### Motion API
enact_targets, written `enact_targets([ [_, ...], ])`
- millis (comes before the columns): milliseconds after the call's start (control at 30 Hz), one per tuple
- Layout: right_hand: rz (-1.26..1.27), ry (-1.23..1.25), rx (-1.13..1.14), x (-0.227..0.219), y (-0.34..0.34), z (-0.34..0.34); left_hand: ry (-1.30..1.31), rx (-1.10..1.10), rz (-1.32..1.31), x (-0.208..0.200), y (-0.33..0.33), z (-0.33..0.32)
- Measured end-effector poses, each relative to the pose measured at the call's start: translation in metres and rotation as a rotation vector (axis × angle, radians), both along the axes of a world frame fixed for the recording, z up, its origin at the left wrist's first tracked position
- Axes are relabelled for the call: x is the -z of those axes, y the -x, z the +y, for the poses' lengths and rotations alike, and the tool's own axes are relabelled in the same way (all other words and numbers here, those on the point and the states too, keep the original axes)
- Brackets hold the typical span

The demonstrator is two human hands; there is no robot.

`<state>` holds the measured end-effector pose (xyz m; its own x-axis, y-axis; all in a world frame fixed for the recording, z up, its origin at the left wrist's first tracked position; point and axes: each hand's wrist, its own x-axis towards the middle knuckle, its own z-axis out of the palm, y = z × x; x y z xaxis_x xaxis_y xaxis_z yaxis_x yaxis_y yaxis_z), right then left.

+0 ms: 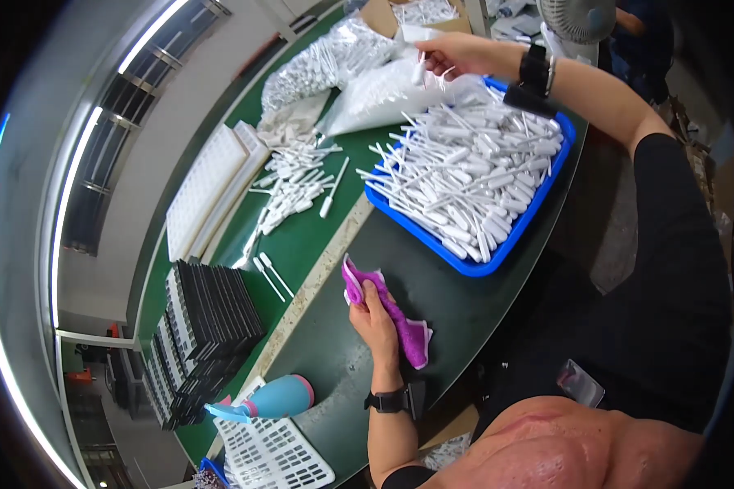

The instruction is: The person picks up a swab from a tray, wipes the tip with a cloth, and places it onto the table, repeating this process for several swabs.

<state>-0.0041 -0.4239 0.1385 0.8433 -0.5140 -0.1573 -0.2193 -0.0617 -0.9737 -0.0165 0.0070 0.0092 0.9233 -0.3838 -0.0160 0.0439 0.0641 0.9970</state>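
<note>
My left hand [373, 322] is closed around a purple cloth [414, 338] with a pale edge, over the dark table. My right hand [457, 55] reaches to the far side, its fingertips pinching a small white plastic stick with a thick rounded end [418, 73]. Below and to the right of that hand stands a blue tray [462, 266], heaped with many similar white sticks [473, 167]. More of these sticks [298, 183] lie loose in a pile on the green surface. Two single ones [275, 275] rest nearer, apart from the pile.
Clear plastic bags [383, 94] of white parts lie at the back, by a cardboard box [381, 16]. White perforated trays [208, 187] and stacked black trays [212, 314] stand left. Nearer are a blue spray bottle [281, 397] and a white grid [281, 456]. A fan [577, 18] stands far right.
</note>
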Motion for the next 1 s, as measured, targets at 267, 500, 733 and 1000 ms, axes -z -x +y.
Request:
enact_targets([
  [267, 0.701, 1.022, -0.427, -0.016, 0.059, 0.026, -0.035, -0.001, -0.017, -0.005, -0.003, -0.004],
  [500, 0.809, 1.34, -0.552, 0.017, 0.081, -0.003, -0.038, 0.012, -0.023, -0.003, 0.002, -0.008],
  [733, 0.731, 1.454, -0.425, 0.027, 0.039, 0.018, -0.055, 0.003, -0.021, -0.002, 0.0, -0.003],
  [1000, 0.034, 1.488, -0.678, -0.022, 0.003, 0.161, 0.049, -0.07, 0.173, 0.004, -0.02, 0.017],
])
